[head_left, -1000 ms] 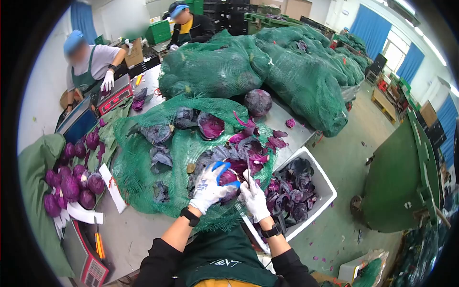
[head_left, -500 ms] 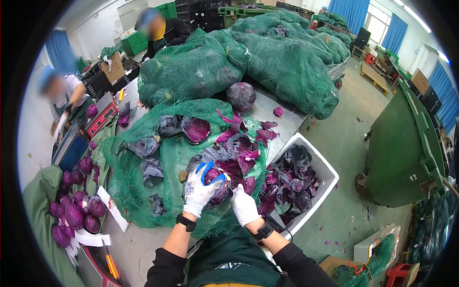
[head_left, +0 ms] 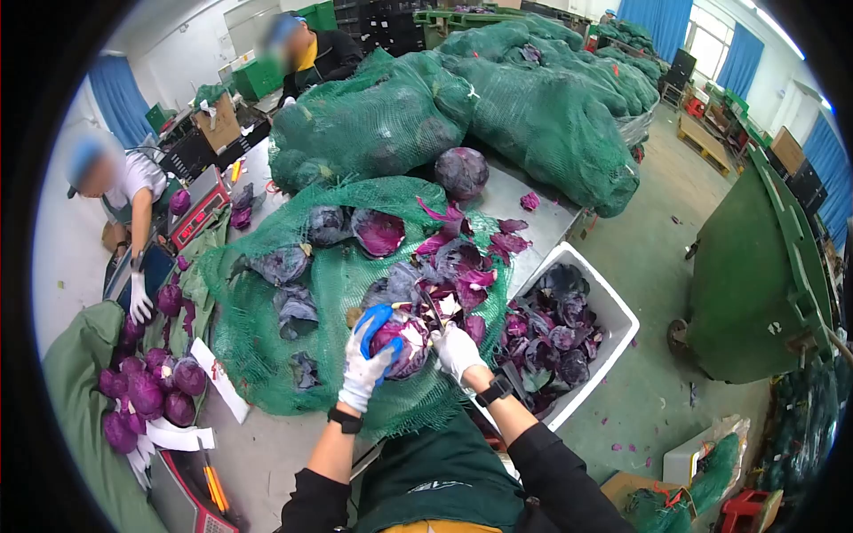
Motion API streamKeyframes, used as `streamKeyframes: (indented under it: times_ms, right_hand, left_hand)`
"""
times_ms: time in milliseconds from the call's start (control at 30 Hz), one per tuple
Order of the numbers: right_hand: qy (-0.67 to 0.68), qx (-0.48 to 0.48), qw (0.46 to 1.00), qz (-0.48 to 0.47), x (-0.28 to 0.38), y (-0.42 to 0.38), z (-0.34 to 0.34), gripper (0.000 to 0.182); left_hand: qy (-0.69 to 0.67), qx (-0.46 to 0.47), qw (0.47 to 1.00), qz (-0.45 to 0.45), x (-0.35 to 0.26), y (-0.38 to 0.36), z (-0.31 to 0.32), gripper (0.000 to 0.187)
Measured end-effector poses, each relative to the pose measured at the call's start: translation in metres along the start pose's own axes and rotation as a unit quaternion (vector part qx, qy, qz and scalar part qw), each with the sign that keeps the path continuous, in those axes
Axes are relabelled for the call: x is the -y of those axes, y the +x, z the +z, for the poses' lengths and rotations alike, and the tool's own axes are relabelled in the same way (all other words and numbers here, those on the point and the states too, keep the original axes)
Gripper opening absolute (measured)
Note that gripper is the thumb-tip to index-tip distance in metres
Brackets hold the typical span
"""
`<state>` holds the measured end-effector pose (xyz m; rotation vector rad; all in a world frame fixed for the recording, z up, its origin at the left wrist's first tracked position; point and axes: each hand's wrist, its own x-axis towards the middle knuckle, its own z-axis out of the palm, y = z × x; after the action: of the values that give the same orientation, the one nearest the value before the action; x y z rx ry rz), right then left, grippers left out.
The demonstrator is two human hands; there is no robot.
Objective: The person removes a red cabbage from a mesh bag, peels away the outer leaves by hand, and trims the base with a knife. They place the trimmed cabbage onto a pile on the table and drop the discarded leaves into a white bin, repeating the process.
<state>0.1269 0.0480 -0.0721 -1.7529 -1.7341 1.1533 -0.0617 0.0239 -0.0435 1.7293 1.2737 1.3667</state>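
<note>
My left hand (head_left: 367, 355), in a white glove with blue-coated fingers, is wrapped round a red cabbage (head_left: 407, 346) from its left side. Just right of the cabbage, my gloved right hand (head_left: 458, 351) is closed on a knife (head_left: 433, 306), whose dark blade points up and away from me; the handle is hidden in the fist. Loose purple outer leaves (head_left: 471, 289) are heaped beyond the blade. Under all this spreads a green mesh bag (head_left: 342, 298), with more untrimmed cabbages (head_left: 378, 233) lying on it.
Full mesh sacks (head_left: 373, 115) are piled at the back of the metal table. A white foam box (head_left: 613, 342) of leaves stands at right, near a green wheeled bin (head_left: 746, 275). Peeled cabbages (head_left: 147, 391) lie at left, by a co-worker's gloved hand (head_left: 140, 299). Another person stands behind the sacks.
The cabbage has turned in my left hand and shows a paler side. The knife blade now shows above my right hand. At left, the co-worker has reached down toward the peeled cabbages.
</note>
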Motion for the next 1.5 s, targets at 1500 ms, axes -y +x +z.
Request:
streamKeyframes:
  times_ms: [1500]
  right_hand:
    - [-0.064,-0.234,0.957,-0.157,-0.067,-0.115,-0.039,0.046]
  left_hand:
    - [0.284,0.143,0.942,-0.106,-0.044,0.049,0.07,0.048]
